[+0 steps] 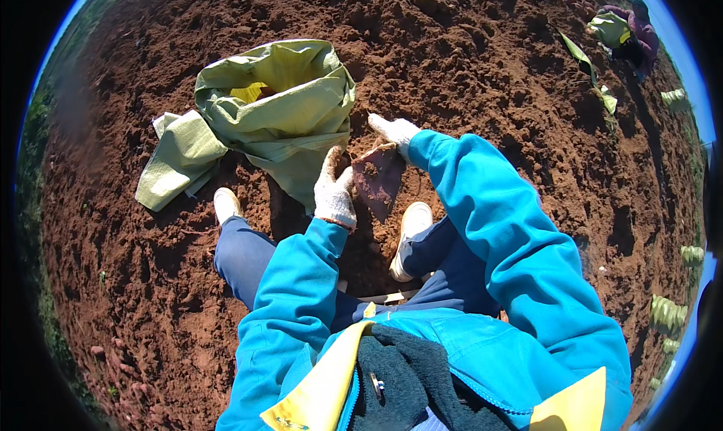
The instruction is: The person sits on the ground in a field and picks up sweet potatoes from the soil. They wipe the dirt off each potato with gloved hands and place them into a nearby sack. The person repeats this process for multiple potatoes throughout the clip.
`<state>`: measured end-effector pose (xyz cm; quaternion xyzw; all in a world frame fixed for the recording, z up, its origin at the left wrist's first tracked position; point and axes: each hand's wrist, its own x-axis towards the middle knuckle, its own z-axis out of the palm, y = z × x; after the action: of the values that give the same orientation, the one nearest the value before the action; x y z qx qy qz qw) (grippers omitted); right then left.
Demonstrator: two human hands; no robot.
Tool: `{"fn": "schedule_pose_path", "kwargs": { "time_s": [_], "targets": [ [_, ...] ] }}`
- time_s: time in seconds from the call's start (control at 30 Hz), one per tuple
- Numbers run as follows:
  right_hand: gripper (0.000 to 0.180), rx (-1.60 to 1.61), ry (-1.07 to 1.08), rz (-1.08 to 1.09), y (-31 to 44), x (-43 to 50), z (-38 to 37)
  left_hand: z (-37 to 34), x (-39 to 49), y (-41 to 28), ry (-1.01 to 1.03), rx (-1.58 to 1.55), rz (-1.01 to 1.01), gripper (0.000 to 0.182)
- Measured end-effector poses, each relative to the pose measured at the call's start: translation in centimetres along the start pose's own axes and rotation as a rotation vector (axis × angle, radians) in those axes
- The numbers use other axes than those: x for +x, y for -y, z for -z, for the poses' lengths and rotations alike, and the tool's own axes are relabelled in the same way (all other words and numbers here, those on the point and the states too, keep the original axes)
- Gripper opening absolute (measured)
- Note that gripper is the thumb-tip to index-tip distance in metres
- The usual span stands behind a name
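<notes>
A soil-caked, purplish-brown tuber [379,182], broad at the top and tapering to a point below, is between my two gloved hands. My left hand [334,191], in a white knit glove with dirty fingertips, is against its left side. Over its upper right edge lies my right hand [395,132], also in a white glove, one finger pointing left. A pale green woven sack [282,114] stands just beyond my left hand, its mouth open and rolled down. Something reddish shows inside, mostly hidden. A folded woven sack [179,158] lies left of it.
Loose red-brown soil [452,63] surrounds my feet in pale shoes [414,227]. Reddish tubers [133,374] lie at the lower left. Another person [641,35] bends over a green sack at the far upper right. Several filled sacks [668,316] stand along the right edge.
</notes>
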<state>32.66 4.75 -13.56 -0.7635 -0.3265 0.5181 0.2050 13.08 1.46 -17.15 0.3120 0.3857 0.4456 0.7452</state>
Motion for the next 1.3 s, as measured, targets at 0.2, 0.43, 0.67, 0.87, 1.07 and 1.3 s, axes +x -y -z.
{"fn": "schedule_pose_path", "kwargs": {
  "time_s": [0.2,0.43,0.67,0.87,1.07,1.3],
  "targets": [
    [0.085,-0.196,-0.112,0.009,-0.9,0.0,1.0,-0.3,-0.4,0.2,0.163,0.504,-0.019,0.049],
    [0.063,-0.669,-0.006,0.253,-1.4,0.1,0.2,-0.8,-1.8,-0.3,0.007,0.863,-0.112,0.039],
    [0.052,-0.805,0.087,0.362,-1.9,1.7,0.7,0.5,-0.4,2.0,-0.125,0.360,0.124,0.019],
    [0.056,-0.657,-0.076,0.402,-1.9,1.3,0.3,0.1,-0.7,1.6,0.292,-0.484,0.539,0.080],
    [0.055,0.316,0.051,0.129,0.4,-0.4,-0.5,-1.1,-1.5,-1.1,0.521,-0.252,0.186,0.104],
    [0.051,0.480,0.049,0.120,0.1,-0.1,0.1,-1.3,-1.1,0.0,0.266,-0.051,-0.015,0.087]
  ]
}}
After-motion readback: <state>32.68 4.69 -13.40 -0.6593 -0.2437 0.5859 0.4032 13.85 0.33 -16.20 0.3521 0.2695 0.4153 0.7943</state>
